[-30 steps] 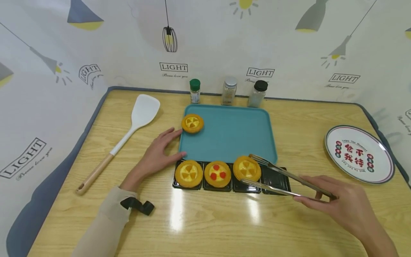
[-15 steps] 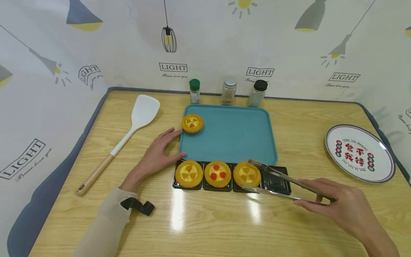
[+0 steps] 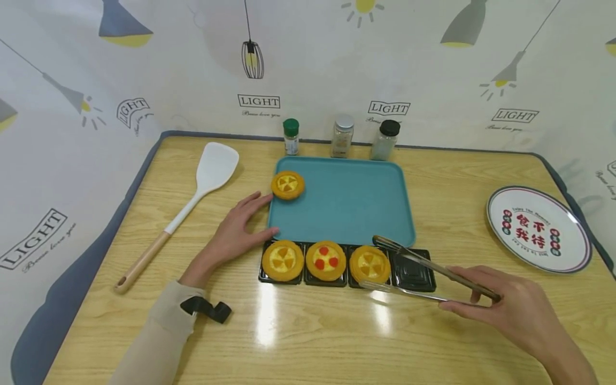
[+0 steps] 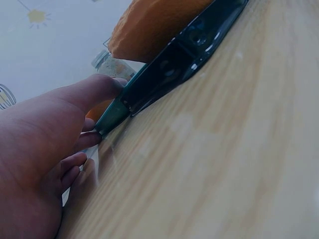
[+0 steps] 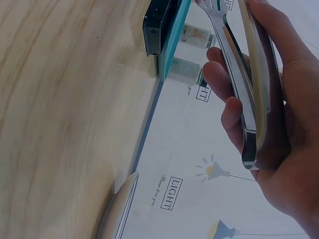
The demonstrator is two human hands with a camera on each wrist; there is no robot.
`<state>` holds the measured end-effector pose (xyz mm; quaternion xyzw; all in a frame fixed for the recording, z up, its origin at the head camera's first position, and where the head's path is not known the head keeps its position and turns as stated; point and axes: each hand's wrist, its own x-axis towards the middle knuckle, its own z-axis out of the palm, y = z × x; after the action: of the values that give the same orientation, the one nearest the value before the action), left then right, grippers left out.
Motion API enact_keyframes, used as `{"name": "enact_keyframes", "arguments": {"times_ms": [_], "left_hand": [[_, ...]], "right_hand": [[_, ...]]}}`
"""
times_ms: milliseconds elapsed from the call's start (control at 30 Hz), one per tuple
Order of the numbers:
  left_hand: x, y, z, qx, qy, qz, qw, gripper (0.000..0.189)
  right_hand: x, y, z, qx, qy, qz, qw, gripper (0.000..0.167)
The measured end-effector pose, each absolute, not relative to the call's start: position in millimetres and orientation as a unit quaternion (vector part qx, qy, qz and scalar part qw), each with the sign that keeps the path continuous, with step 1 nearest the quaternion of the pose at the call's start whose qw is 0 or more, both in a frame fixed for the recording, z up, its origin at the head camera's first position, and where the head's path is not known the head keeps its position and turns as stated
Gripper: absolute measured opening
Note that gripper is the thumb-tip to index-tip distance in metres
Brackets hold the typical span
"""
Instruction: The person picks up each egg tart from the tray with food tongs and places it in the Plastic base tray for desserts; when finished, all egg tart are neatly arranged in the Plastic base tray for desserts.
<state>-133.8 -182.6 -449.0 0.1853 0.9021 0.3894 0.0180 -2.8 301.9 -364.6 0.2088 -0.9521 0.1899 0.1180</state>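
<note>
Metal tongs (image 5: 261,84), tart (image 3: 370,264), wallcovering (image 3: 313,59) reading "LIGHT"

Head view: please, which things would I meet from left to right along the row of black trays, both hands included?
Left hand, first orange-topped tart, red-topped tart, second orange-topped tart, rightmost black tray, right hand.

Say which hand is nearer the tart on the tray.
Left: the left hand touches the tray beside the tart; the right hand, holding tongs, is beyond the tray's opposite corner.
</note>
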Motion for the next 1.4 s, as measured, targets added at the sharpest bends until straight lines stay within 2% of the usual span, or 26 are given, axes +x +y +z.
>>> {"name": "enact_keyframes", "arguments": {"times_ms": [367, 767, 1100, 1400], "left_hand": [[-134, -183, -449, 0.186, 0.905, 0.383, 0.015, 0.077], [-134, -183, -449, 0.187, 0.906, 0.380, 0.015, 0.078], [-133, -183, -452, 0.190, 0.906, 0.377, 0.008, 0.077], [-133, -184, -450, 0.198, 0.903, 0.381, 0.004, 0.076]], "right_hand": [[-23, 283, -343, 0.190, -0.954, 0.198, 0.123, 0.058], [-92, 200, -339, 0.177, -0.956, 0.189, 0.140, 0.056], [-120, 141, -346, 0.149, -0.965, 0.189, 0.102, 0.063], [-128, 120, -352, 0.139, -0.974, 0.159, 0.084, 0.067]]}}
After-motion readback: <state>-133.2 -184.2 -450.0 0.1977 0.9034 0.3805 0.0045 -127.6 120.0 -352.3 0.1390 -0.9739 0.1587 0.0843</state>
